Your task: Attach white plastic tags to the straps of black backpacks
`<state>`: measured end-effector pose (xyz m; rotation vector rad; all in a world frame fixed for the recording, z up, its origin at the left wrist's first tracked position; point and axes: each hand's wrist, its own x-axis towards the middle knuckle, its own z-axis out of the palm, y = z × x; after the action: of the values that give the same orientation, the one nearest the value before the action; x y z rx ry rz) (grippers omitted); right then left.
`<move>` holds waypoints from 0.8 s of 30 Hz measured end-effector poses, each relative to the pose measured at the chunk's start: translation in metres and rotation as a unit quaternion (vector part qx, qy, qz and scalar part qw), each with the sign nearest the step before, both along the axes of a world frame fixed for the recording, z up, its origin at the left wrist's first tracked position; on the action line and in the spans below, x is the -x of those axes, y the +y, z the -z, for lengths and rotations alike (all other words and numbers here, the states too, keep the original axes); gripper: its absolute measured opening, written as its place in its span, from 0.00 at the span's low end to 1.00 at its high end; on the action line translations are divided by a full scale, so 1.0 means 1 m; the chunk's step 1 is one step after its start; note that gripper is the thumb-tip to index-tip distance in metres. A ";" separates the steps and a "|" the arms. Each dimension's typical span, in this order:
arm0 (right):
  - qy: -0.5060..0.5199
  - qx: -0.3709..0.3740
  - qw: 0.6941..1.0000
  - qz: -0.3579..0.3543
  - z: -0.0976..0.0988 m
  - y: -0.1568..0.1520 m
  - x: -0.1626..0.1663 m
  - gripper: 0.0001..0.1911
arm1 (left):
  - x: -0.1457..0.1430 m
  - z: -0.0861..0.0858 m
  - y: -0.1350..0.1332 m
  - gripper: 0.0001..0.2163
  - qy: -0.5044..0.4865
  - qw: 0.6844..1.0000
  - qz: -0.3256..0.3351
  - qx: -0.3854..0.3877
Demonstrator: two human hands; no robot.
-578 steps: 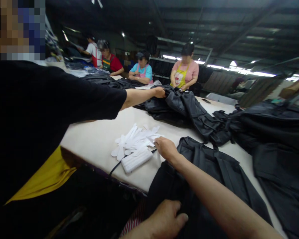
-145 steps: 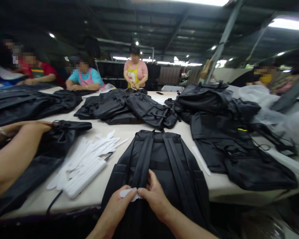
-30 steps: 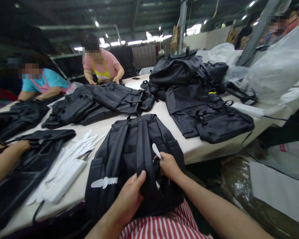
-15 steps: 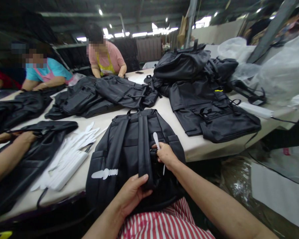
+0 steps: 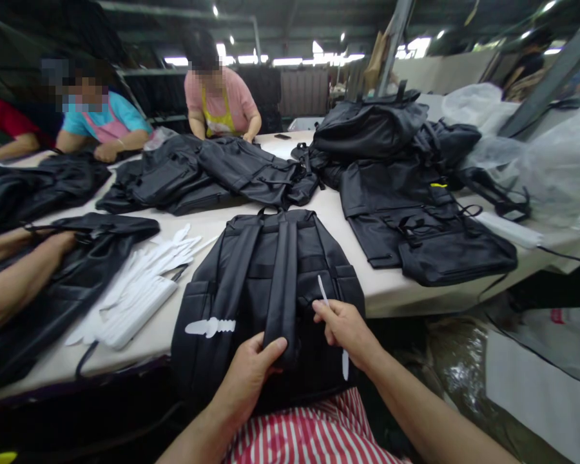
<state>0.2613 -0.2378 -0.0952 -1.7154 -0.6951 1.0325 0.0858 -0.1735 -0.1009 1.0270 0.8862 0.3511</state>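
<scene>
A black backpack (image 5: 251, 277) lies with its strap side up at the table's near edge, in front of my striped clothing. My left hand (image 5: 255, 361) grips the lower part of the right-hand shoulder strap (image 5: 281, 290), thumb on top. Pinched in my right hand (image 5: 343, 328) is a thin white strip (image 5: 323, 290), seen nearly edge-on, its other end showing below the hand. Over the lower end of the left-hand strap lies another white strip (image 5: 211, 327) with a rounded end and a notched end.
White strips (image 5: 145, 283) lie piled left of the backpack, by a white block with a cord (image 5: 140, 316). A co-worker's arms (image 5: 29, 270) reach in at left. More black bags (image 5: 396, 212) and clear plastic wrapping (image 5: 555, 161) are at right. Two people sit across the table.
My right hand has drawn down and right, away from the strap, and the strip in it has turned edge-on. My left hand still holds the strap. The view has shifted slightly.
</scene>
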 end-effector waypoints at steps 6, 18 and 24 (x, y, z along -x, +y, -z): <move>0.077 0.007 0.996 0.043 0.012 0.039 0.014 0.10 | 0.006 -0.011 0.009 0.17 0.011 0.997 0.078 0.012; 0.218 -0.042 0.974 0.049 0.015 0.046 0.020 0.16 | -0.003 0.012 0.013 0.15 0.089 0.985 0.133 -0.057; 0.194 -0.024 0.979 0.055 0.018 0.051 0.019 0.16 | 0.003 0.017 0.013 0.15 0.088 0.977 0.089 -0.171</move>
<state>0.2423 -0.1871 -0.1128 -1.4347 -0.3657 1.2161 0.0825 -0.1600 -0.1180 1.4628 0.9014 0.2697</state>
